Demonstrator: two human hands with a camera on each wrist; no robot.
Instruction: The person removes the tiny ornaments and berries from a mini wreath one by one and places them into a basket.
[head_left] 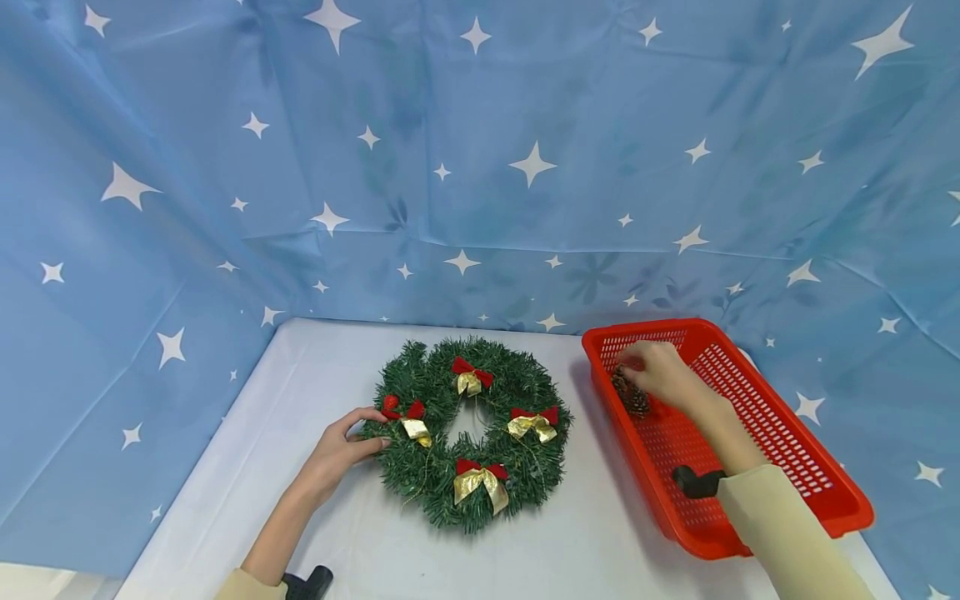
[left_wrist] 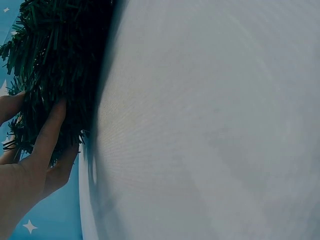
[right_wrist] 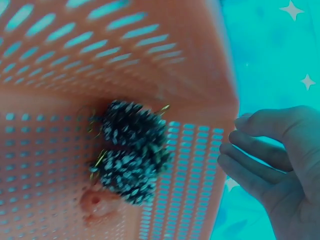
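A round green wreath [head_left: 532,475] lies on the table, bearing red-and-gold bows [head_left: 480,483]. At its left edge, my left hand [head_left: 337,454] holds the greenery between thumb and fingers; some fingertips sink into the needles in the left wrist view. A small red ornament [head_left: 391,402] sits by the index finger. My right hand [head_left: 663,375] is over the far end of the red basket [head_left: 855,508], fingers loosely bent. Dark pinecones [right_wrist: 132,165] with pale tips and gold loops lie inside, just below it. Nothing shows between those fingers in the right wrist view.
Beside the pinecones is a small reddish lump [right_wrist: 97,202], its kind unclear. A white cloth [head_left: 360,542] covers the table. Blue star-printed fabric [head_left: 480,192] hangs behind and at both sides. The basket's raised walls stand around the pinecones.
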